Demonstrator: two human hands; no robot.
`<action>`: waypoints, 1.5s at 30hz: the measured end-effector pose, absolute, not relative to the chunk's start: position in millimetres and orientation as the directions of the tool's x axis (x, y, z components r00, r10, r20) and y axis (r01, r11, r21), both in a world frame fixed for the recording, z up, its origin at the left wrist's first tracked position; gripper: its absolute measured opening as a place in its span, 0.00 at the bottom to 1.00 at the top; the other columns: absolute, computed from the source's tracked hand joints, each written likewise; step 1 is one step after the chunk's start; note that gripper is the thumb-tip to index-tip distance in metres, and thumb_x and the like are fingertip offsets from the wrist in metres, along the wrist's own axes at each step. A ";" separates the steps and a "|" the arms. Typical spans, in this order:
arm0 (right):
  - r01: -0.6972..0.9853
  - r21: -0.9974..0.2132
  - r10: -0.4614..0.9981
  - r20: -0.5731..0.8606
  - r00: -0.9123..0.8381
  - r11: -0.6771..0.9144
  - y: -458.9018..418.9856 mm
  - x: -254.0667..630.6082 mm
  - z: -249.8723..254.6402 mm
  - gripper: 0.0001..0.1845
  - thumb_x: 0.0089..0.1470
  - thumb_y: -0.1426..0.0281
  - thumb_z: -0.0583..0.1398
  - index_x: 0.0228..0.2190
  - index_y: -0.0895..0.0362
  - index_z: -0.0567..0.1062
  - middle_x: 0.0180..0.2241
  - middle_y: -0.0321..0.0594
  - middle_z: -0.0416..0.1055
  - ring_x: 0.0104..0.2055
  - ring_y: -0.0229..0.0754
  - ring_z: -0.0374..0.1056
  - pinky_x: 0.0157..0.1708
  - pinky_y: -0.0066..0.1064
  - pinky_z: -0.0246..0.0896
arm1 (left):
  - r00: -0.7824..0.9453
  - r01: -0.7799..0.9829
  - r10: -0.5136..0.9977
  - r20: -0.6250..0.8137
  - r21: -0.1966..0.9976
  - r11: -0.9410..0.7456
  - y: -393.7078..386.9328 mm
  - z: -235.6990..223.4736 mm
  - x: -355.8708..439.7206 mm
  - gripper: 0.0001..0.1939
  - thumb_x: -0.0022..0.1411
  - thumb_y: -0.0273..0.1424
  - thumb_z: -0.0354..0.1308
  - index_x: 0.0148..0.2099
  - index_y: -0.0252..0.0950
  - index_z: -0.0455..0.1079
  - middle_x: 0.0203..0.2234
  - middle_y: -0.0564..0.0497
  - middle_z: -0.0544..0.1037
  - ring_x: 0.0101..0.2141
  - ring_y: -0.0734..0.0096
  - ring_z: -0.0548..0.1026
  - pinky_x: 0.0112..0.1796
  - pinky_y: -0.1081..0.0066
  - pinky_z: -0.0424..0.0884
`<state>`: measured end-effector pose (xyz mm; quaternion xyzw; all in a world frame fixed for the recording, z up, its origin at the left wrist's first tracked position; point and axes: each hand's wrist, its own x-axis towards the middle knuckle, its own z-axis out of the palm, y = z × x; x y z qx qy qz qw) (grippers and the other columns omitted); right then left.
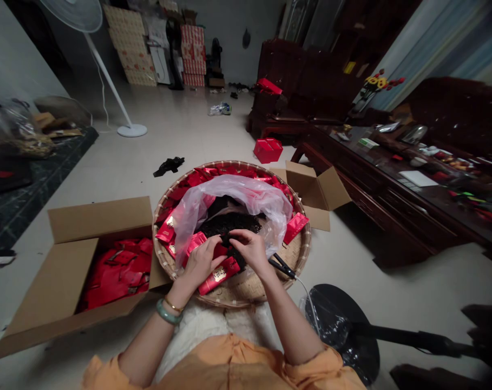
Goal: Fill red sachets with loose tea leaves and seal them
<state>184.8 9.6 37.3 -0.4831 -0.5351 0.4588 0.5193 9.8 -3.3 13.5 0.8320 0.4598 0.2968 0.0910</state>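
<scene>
Over a round woven bamboo basket (304,254), my two hands nearly meet at the fingertips. My left hand (203,260) is curled, with red foil showing between thumb and fingers; it seems to grip a red packet. My right hand (249,249) is pinched closed beside it, and its fingertips hide what they hold. Beneath them, a clear plastic bag (189,208) lies open around dark, dried, leaf-like bits (235,222). A red packet with a gold label (219,275) lies just below my left hand. Right of my wrist rests a black clamp-like tool (283,266) with a white cord.
An open carton (73,271) of red packets stands left of the basket. Another open carton (310,187) sits behind right. A black round stand base (347,330) lies at lower right. A dark wooden table (351,157) runs along the right; a white fan (130,130) stands behind left.
</scene>
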 end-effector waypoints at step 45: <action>0.456 -0.827 0.945 0.288 -0.157 0.328 6.0 187.0 50.4 0.18 0.49 0.70 0.60 0.44 0.54 0.72 0.38 0.40 0.69 0.28 0.34 0.65 0.27 0.25 0.62 | 0.410 0.695 0.791 0.454 0.406 -0.593 -7.5 9.7 0.7 0.26 0.56 0.30 0.59 0.54 0.37 0.53 0.45 0.43 0.72 0.42 0.60 0.75 0.38 0.63 0.73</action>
